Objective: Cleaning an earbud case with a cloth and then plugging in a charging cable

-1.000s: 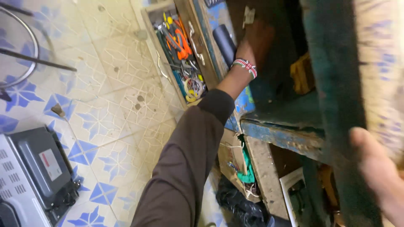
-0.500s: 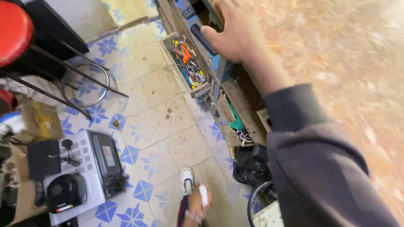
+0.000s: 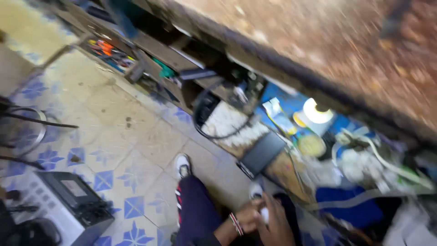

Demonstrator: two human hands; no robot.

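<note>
From the head view I see both of my hands low in the frame, brought together over my lap. My left hand (image 3: pixel 249 217), with a striped beaded band at the wrist, is curled with its fingers pressed against a small white rounded object (image 3: pixel 264 214). My right hand (image 3: pixel 276 225) covers that object from the other side, fingers bent around it; through the blur I cannot tell exactly how the grip closes. The object sits between the two hands, just above my dark trouser leg (image 3: pixel 196 212). A white shoe (image 3: pixel 182 166) rests on the blue-and-cream patterned tile floor (image 3: pixel 114 136). A grey boxy electronic device (image 3: pixel 73 205) stands at lower left. A flat black rectangular case (image 3: pixel 261 154) lies beside the cluttered shelf under the rusty brown workbench top (image 3: pixel 318 50).
</note>
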